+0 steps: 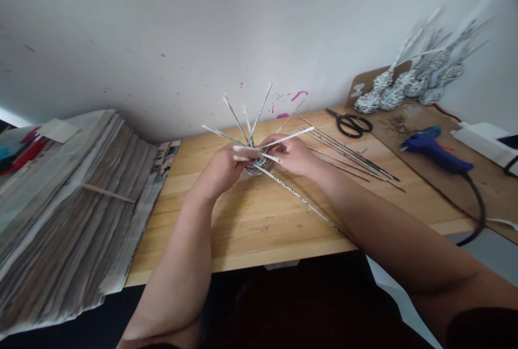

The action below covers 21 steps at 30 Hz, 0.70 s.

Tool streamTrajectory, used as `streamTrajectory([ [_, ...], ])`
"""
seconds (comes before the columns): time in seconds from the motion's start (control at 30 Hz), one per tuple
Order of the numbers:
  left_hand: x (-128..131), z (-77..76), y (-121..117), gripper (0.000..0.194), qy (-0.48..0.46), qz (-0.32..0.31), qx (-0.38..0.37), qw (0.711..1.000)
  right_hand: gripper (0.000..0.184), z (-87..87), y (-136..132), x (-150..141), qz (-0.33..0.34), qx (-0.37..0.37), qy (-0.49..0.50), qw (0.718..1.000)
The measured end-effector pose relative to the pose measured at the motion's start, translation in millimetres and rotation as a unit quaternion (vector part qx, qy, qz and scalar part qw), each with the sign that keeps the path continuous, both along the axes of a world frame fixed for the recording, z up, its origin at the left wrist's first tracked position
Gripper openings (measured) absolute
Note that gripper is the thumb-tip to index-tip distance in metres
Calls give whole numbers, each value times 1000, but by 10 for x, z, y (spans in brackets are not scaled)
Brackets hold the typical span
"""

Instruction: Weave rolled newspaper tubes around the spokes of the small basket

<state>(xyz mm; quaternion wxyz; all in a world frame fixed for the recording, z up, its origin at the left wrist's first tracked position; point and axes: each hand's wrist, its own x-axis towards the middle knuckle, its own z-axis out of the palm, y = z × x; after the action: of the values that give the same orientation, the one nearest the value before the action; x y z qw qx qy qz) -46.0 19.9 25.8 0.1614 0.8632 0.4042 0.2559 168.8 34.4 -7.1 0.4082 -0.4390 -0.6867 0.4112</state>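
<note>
A small round basket woven from rolled newspaper strips (259, 165) sits on the wooden table, with several pale paper rods fanning up and outward from it. One long printed paper rod (299, 198) slants from the basket toward the table's front edge. My left hand (226, 168) grips the basket's left side, fingers closed round it and a rod end. On the right side, my right hand (289, 152) is bent with its fingers pressed together at the base of the rods; the fingertips are partly hidden, and I take it to be pinching a rod there.
Loose paper rods (348, 155) lie right of my hands, near black scissors (350, 122). A blue glue gun (439, 149) rests on a brown board (388, 128). Finished woven paper pieces (392, 90) stand behind. Stacked newspapers (81, 203) fill the left side.
</note>
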Motion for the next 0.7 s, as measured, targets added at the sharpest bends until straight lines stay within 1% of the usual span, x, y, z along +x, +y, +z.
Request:
streamTrajectory([
  [0.1, -35, 14, 12, 22, 4, 10, -26, 1000, 35, -63, 31, -9, 3, -26, 38, 999],
  [0.23, -64, -2, 39, 19, 7, 58, -52, 997, 28, -107, 43, -39, 6, -30, 39, 999],
  [0.37, -61, -29, 50, 18, 1, 42, -50, 998, 31, -104, 29, -75, 6, -44, 57, 997],
  [0.47, -59, -68, 62, 18, -30, 59, -62, 996, 25, -120, 23, -113, -14, -39, 62, 997],
  [0.6, -53, -120, 79, 17, -43, 58, -68, 995, 18, -205, 63, -161, -42, -25, 71, 996],
  [0.7, -41, -126, 79, 17, -26, 52, -40, 998, 18, -260, 104, -153, -25, -24, 99, 994],
])
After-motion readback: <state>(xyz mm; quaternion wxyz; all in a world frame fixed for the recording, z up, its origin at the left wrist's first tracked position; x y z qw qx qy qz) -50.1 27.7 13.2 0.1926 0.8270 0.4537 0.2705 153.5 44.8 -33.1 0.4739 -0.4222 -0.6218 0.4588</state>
